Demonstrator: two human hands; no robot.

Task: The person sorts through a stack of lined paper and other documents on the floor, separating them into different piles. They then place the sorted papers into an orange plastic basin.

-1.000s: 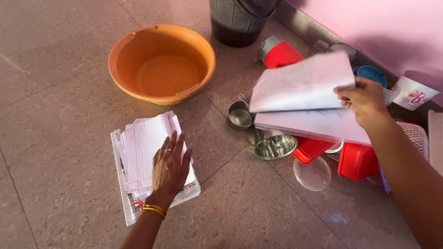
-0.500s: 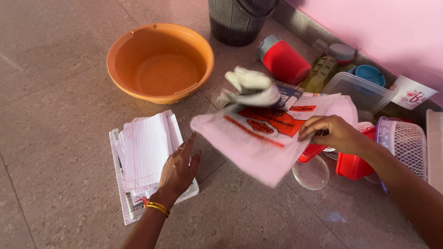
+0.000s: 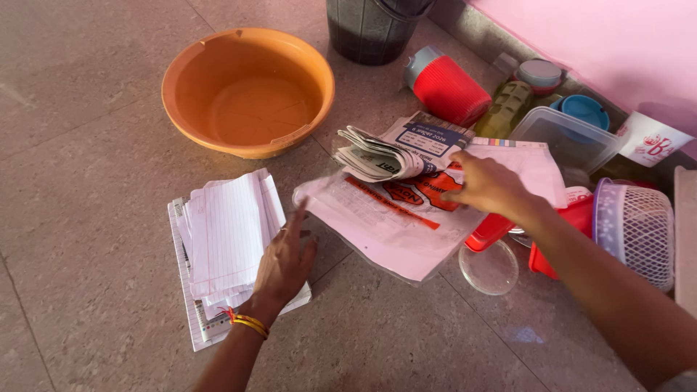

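Right hand: fingers spread flat on a white printed bag, clenching nothing.
Left hand: open, palm down on a stack of lined papers, not gripping.
Bag: between both hands, over red containers.
Newspaper: folded, just beyond the right fingertips.
Orange basin: farther ahead.

Speckled stone floor: orange basin, paper stack, dark bucket, kitchenware clutter.

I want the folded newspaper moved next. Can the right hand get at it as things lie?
Probably yes. The right hand rests on the white bag right beside the newspaper, which lies on top with nothing over it.
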